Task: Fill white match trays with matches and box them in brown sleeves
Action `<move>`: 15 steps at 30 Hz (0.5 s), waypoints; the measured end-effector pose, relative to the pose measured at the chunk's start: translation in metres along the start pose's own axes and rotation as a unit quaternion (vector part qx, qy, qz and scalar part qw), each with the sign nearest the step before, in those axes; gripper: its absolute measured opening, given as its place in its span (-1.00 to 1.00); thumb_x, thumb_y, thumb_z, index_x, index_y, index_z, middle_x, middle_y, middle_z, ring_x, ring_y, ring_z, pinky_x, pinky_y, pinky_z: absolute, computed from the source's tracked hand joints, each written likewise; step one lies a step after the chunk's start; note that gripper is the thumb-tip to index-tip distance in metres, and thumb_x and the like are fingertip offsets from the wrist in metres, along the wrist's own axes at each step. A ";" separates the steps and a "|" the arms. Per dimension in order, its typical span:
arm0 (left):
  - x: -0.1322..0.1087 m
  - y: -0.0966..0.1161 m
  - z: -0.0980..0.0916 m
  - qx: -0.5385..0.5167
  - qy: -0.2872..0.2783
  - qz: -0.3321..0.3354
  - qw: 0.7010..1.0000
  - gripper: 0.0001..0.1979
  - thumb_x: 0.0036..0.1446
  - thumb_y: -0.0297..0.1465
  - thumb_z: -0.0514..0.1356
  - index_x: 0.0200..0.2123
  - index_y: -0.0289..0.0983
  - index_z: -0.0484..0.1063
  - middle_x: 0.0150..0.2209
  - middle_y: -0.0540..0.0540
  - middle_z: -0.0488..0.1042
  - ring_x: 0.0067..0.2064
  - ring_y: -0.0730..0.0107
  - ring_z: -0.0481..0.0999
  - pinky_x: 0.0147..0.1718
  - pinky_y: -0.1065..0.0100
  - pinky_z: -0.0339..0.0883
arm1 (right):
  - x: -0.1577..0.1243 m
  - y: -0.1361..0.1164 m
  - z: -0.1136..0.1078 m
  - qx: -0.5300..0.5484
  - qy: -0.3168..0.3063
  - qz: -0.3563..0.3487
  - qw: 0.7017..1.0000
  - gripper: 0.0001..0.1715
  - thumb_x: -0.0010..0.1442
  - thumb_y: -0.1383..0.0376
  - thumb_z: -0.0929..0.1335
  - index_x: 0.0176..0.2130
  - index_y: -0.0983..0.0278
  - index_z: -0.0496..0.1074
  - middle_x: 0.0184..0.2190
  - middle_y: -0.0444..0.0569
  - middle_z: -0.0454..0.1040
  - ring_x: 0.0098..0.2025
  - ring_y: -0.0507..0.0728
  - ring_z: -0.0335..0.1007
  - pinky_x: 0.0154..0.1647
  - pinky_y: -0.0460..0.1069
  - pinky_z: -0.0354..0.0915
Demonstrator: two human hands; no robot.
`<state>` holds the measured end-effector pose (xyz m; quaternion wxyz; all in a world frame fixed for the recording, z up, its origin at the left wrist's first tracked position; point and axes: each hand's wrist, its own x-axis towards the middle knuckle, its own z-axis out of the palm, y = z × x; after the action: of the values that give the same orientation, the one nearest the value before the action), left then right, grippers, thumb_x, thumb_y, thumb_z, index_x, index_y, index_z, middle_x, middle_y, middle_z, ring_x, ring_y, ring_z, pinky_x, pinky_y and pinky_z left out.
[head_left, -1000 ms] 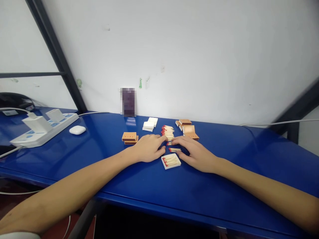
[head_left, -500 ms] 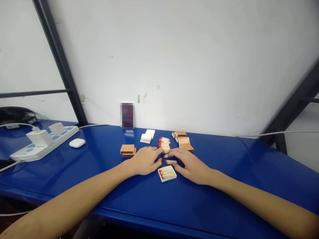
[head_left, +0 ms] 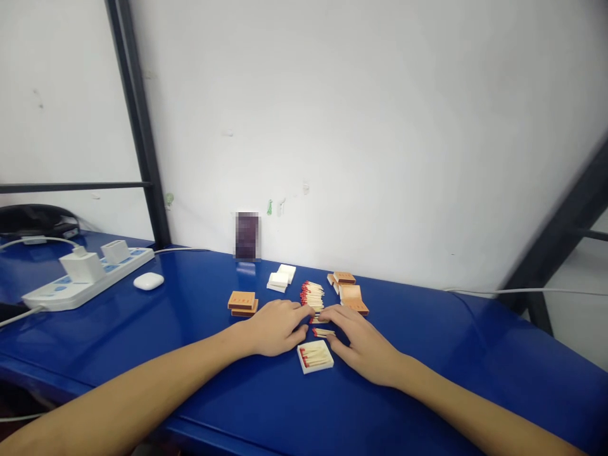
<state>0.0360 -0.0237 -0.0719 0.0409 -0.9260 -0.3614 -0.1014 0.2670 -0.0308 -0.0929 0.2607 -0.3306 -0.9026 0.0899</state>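
My left hand (head_left: 280, 327) lies palm-down on the blue table, thumb and forefinger apart, its fingertip at the left end of a few matches (head_left: 317, 320). Facing it, my right hand (head_left: 365, 347) has its fingers spread, the forefinger at the other end of those matches. A small bunch of red-tipped matches (head_left: 323, 332) lies between the two thumbs, close to the right one. Nearest me is a white matchbox tray (head_left: 315, 366) with several matches in it. Beyond my fingertips rests a larger heap of matches (head_left: 312, 295).
Stacked matchboxes (head_left: 242, 300) are left of my left hand. White trays (head_left: 280, 278) lie farther back, and orange matchbox sleeves (head_left: 352, 297) behind my right hand. A power strip (head_left: 90, 278), a white earbud case (head_left: 149, 281) and a pixelated dark object (head_left: 247, 235) are also there.
The view has tilted up, so everything sits lower in the picture. Both hands keep nearly the same place beside the matches, with no clear change in their fingers.
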 end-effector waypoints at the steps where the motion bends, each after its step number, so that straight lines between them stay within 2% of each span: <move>1: 0.000 0.000 0.000 -0.003 0.000 -0.002 1.000 -0.78 0.32 -0.36 -0.01 -0.01 -0.20 0.30 -0.19 -0.09 0.52 -0.21 0.19 0.54 -0.27 0.26 0.33 | 0.000 0.000 0.000 0.001 0.001 0.000 1.000 -0.70 0.28 0.41 0.26 0.00 0.21 0.34 -0.02 0.05 0.43 -0.01 0.21 0.35 0.04 0.17 0.32; 7: -0.001 0.003 -0.003 -0.011 -0.004 -0.020 1.000 -0.86 0.32 -0.35 -0.01 -0.10 -0.20 0.26 -0.23 -0.07 0.51 -0.25 0.21 0.52 -0.29 0.26 0.31 | 0.000 -0.002 0.001 0.006 0.005 0.003 1.000 -0.72 0.30 0.40 0.24 -0.01 0.20 0.35 -0.05 0.03 0.44 0.00 0.20 0.36 0.05 0.15 0.32; 12: -0.002 0.002 -0.002 -0.017 0.004 -0.008 1.000 -0.93 0.31 -0.37 0.01 -0.21 -0.20 0.26 -0.27 -0.03 0.48 -0.28 0.27 0.49 -0.32 0.30 0.27 | 0.000 -0.003 0.000 -0.005 0.008 0.001 1.000 -0.72 0.28 0.43 0.25 -0.03 0.22 0.35 -0.06 0.04 0.44 -0.03 0.20 0.36 0.03 0.14 0.32; 15: -0.001 0.001 -0.001 -0.027 0.008 -0.009 1.000 -0.92 0.31 -0.39 0.00 -0.21 -0.21 0.27 -0.26 -0.03 0.48 -0.27 0.27 0.49 -0.30 0.29 0.27 | 0.001 -0.002 -0.001 -0.017 0.006 0.000 1.000 -0.71 0.25 0.43 0.28 -0.03 0.22 0.36 -0.08 0.03 0.44 -0.05 0.20 0.36 0.01 0.13 0.32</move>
<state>0.0354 -0.0251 -0.0710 0.0180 -0.9224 -0.3669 -0.1191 0.2656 -0.0319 -0.0913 0.2603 -0.3354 -0.9025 0.0728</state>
